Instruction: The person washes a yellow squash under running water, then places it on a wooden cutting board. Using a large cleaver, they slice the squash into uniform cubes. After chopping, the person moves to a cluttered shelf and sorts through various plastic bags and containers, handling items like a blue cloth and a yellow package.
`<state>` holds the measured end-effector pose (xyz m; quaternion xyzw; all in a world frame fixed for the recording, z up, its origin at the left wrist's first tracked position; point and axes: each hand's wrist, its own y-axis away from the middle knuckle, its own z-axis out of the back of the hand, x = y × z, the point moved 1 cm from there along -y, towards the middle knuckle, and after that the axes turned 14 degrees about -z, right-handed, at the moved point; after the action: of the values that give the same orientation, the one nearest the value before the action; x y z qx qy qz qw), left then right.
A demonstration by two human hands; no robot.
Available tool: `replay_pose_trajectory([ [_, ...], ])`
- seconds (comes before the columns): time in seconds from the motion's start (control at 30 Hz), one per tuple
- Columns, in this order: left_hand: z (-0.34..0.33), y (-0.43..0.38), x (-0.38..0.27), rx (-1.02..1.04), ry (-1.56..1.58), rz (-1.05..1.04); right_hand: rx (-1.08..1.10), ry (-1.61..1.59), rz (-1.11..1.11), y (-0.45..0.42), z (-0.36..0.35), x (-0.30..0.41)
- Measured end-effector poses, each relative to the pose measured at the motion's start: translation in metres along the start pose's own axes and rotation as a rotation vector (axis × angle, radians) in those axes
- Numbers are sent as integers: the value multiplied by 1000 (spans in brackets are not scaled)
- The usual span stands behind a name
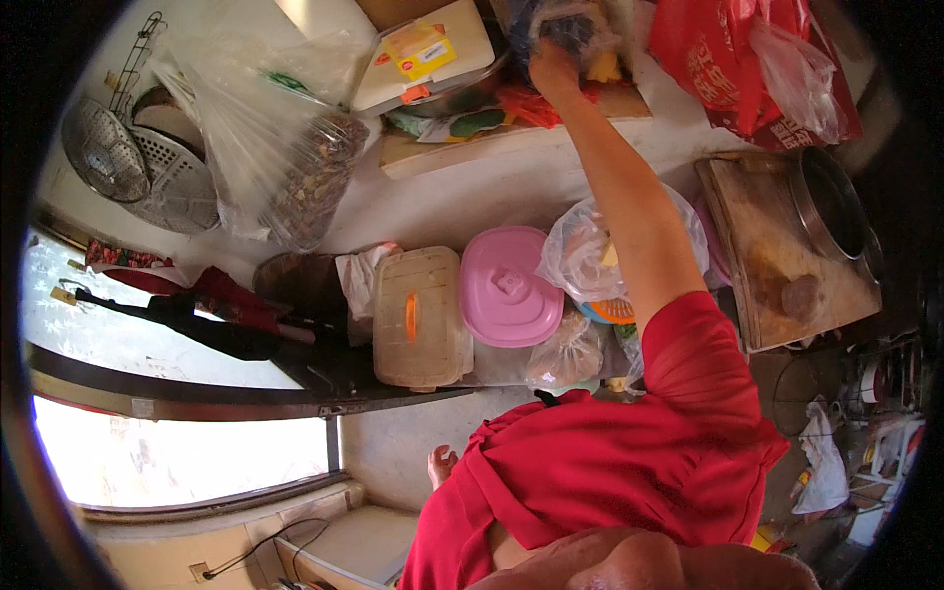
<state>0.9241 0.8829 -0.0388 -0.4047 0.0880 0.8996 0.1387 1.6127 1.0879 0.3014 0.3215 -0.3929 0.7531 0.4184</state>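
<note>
My right hand (554, 70) is raised to the upper shelf, at the mouth of a clear and dark-blue plastic bag (527, 29). Its fingers are mostly hidden by the bag, so their grip is unclear. Red plastic film (535, 107) lies just below the wrist. A white-lidded container (472, 40) with a yellow packet (419, 50) on top is to the left of that hand. Down beside my body, my left hand (442, 466) hangs with loosely curled fingers, and nothing shows in it.
Below the shelf stand a clear storage box (417, 346), a pink lidded container (509, 295) and plastic bags (582, 243). A wooden board (767, 273) carries a metal pan ring (826, 203). Metal strainers (107, 151) and a bag of dried food (313, 177) hang left; red bags (726, 66) hang right.
</note>
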Motion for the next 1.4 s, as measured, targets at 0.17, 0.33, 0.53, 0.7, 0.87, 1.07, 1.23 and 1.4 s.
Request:
replay_pose_trajectory([
  [0.17,8,7,-15,44,-100,-37,-156,-85,78,-7,-1,-13],
  [0.33,4,13,19,30,3,99,94,-589,-159,-33,20,-27],
  [0.53,0,-4,28,25,-79,80,189,-842,-116,-12,74,1],
  [0.7,0,-9,71,0,57,87,108,-747,23,-6,88,12],
  [0.87,8,-17,58,6,54,119,151,-848,-2,-45,88,-15],
  [1.07,11,-4,53,-14,132,145,308,-1125,-238,-20,136,13],
  [1.23,6,8,72,-60,219,170,377,-1346,-233,-12,145,33],
  [1.4,6,3,71,-55,246,89,468,-1287,-224,3,147,43],
])
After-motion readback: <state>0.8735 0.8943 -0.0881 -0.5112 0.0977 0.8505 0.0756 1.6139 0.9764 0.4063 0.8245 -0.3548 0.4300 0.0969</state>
